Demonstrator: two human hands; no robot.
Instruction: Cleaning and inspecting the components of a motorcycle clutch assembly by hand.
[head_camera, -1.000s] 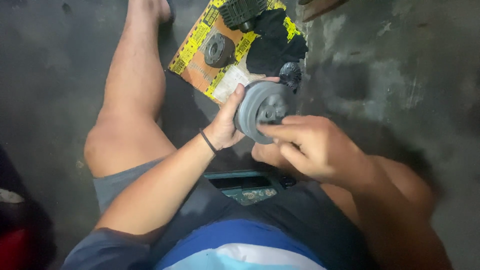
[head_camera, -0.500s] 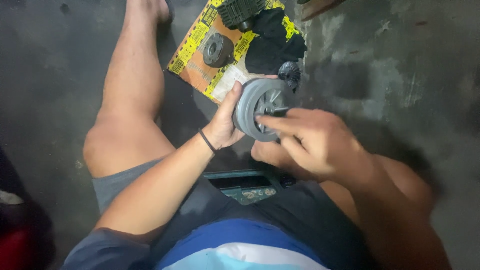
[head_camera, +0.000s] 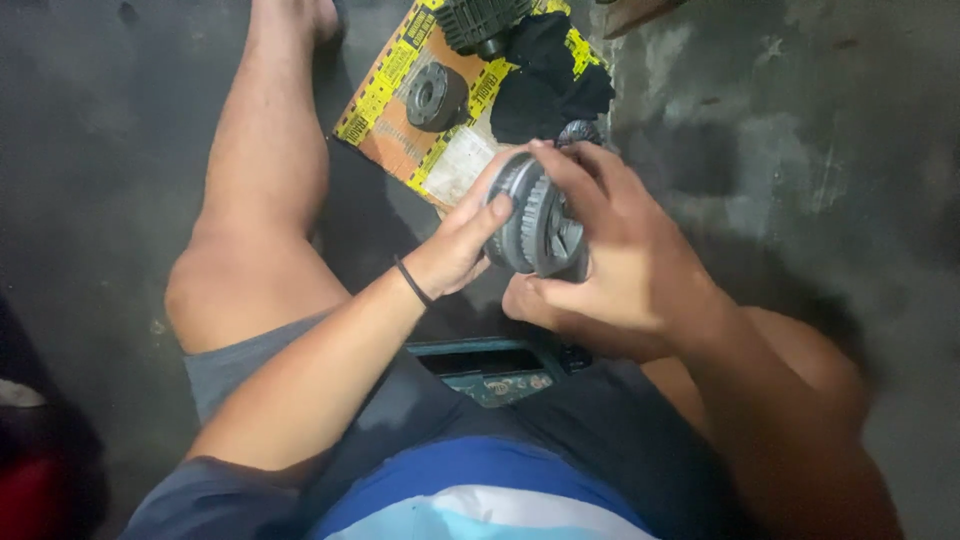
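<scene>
Left hand: the left hand (head_camera: 462, 245) cups the near side of a grey toothed pulley (head_camera: 535, 215), fingers closed up against its rim, thumb on the face.
Right hand: the right hand (head_camera: 625, 265) wraps over the far side of the same pulley, fingers curled across its top and thumb pressed below; both hands are closed on it.
Pulley: held on edge in the air above the person's lap, over a bare foot (head_camera: 540, 305), clear of the floor.
Below: a green metal box (head_camera: 500, 365) sits on the floor between the legs, just under the hands.
Ahead: a yellow-and-brown cardboard sheet (head_camera: 385, 125) lies on the concrete floor (head_camera: 780, 150), carrying a second round part (head_camera: 435, 95), a black cloth (head_camera: 545, 85) and a dark ribbed part (head_camera: 480, 20) at the top edge.
Risk, drop: the pulley looks heavy and possibly greasy; if either grip loosens it would likely fall on the foot or the box.
Risk, pinch: fingers lie right across the teeth and hub, so turning the halves against each other could nip skin.
Risk, dirt: a drop to the gritty floor could foul the teeth.
</scene>
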